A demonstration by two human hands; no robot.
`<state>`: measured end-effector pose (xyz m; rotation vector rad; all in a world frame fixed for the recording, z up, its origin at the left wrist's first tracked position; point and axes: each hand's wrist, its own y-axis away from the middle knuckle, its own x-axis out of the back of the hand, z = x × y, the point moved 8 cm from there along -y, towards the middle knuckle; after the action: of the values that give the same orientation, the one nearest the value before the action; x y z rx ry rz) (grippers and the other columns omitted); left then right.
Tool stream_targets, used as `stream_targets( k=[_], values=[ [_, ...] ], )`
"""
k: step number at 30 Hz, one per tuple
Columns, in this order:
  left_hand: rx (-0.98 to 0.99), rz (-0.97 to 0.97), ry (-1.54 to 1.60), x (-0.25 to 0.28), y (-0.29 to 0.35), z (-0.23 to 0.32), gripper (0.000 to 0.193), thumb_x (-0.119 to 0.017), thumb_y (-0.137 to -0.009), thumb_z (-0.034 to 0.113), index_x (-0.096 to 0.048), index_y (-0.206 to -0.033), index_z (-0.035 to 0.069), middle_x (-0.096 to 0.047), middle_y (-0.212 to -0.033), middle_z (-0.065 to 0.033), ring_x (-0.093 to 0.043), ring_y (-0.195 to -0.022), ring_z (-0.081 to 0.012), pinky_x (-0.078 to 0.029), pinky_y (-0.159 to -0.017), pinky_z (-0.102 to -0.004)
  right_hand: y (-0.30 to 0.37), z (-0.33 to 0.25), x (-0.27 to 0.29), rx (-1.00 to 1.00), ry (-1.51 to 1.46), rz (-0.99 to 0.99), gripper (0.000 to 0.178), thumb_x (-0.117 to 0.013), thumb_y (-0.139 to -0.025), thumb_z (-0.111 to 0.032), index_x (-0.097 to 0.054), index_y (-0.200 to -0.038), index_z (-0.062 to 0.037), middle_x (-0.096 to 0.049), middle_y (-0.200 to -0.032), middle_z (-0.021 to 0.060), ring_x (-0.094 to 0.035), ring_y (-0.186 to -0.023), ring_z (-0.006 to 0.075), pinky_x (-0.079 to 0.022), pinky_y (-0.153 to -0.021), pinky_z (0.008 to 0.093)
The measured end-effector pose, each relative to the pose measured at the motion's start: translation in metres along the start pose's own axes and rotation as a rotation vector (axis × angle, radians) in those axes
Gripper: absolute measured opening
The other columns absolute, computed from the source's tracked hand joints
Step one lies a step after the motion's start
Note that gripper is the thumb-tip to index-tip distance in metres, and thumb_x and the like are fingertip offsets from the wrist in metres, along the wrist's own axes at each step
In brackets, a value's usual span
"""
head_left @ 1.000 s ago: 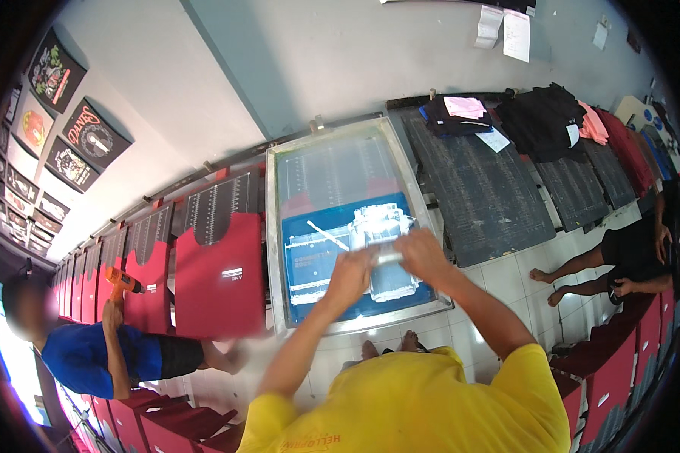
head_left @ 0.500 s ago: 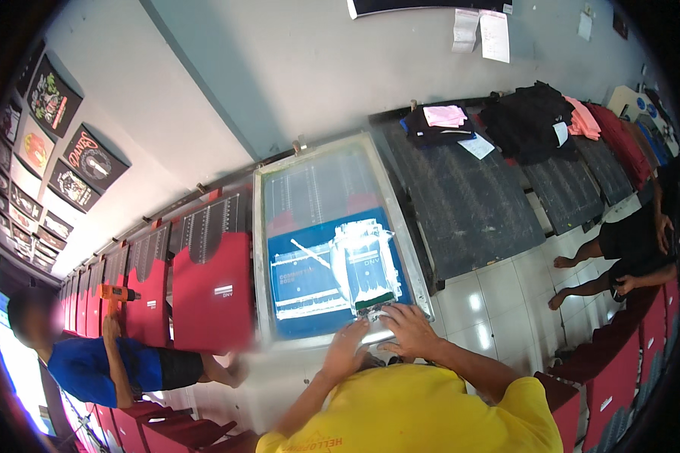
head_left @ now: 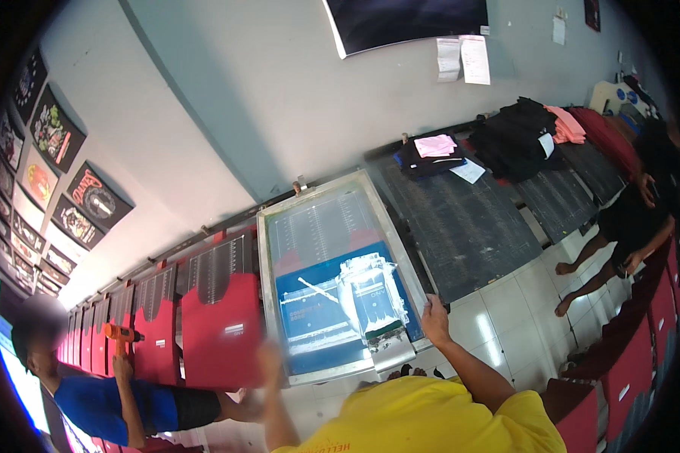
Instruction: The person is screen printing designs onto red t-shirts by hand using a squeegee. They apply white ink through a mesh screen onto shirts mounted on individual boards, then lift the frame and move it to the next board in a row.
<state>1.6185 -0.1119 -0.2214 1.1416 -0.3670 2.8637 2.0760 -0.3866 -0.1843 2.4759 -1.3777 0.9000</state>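
In front of me a screen-printing frame point(head_left: 364, 189) lies over a board, its mesh pale at the far end and blue at the near end. White ink point(head_left: 351, 283) is smeared across the blue part. A squeegee point(head_left: 394, 353) with a metal holder and a dark green blade rests on the near right part of the screen, with neither hand on it. My right hand point(head_left: 435, 321) is closed at the frame's near right edge. My left hand point(head_left: 272, 364) is close to the frame's near left corner; motion blur hides its fingers.
Boards with red shirts point(head_left: 221, 328) run off to the left. Dark boards point(head_left: 468, 234) continue on the right, with folded black clothes point(head_left: 517, 140) and pink cloth point(head_left: 436, 146) on them. One person holds an orange heat gun point(head_left: 121, 332) at left; another point(head_left: 627, 226) stands at right.
Both hands have left the squeegee at the near edge and moved apart: the left to the frame's left side, the right to its right edge. My view has tilted upward.
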Motion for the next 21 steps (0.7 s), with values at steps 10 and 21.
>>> stream_targets(
  k=[10, 21],
  values=[
    [0.326, 0.006, 0.609, 0.040, -0.007, 0.070, 0.039, -0.047, -0.102, 0.033, -0.059, -0.078, 0.003, -0.049, -0.062, 0.0001, -0.046, -0.054, -0.0154, -0.039, -0.051, -0.0335, 0.006, -0.020, 0.027, -0.086, -0.024, 0.107, 0.023, -0.055, -0.091, -0.012, -0.064, -0.111, -0.0037, -0.067, -0.099, 0.0224, -0.063, -0.096, 0.0424, -0.051, -0.083, 0.0447],
    [0.016, -0.423, 0.847, -0.030, -0.040, 0.193, 0.028, -0.058, -0.097, 0.030, -0.063, -0.104, 0.003, -0.062, -0.078, -0.0088, -0.059, -0.065, -0.0204, -0.047, -0.055, -0.0367, 0.061, -0.042, 0.241, -0.179, -0.101, 0.386, 0.026, -0.053, -0.095, -0.006, -0.064, -0.118, 0.0010, -0.069, -0.105, 0.0183, -0.066, -0.092, 0.0240, -0.051, -0.084, 0.0342]
  ],
)
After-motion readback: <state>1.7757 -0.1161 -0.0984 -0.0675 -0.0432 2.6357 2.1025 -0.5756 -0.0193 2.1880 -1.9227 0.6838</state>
